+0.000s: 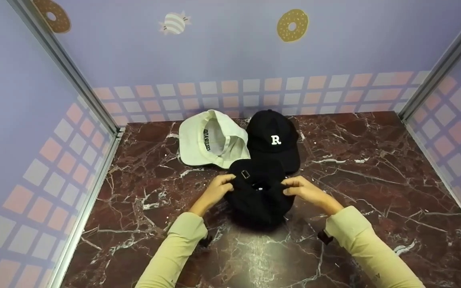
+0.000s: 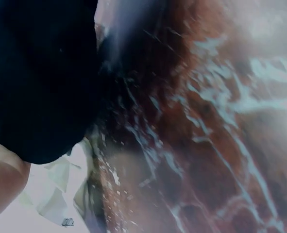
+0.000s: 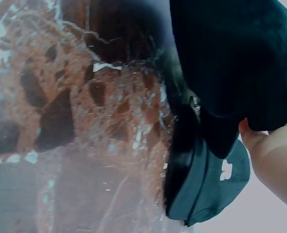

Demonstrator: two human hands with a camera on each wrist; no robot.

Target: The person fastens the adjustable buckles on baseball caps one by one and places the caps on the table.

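Note:
A black cap is held between both hands, its opening and a small strap buckle facing up. The left hand pinches its left edge with thumb and fingers; the right hand pinches the opposite edge. Just beyond lies a second black cap with a white letter R, partly overlapped by the held one. A white cap sits beside it, tipped so that its inside shows. In the right wrist view the held cap hangs over the lettered cap.
The caps are on a dark red marbled tabletop. Purple patterned panels enclose it at the back and both sides, with metal rails along the edges.

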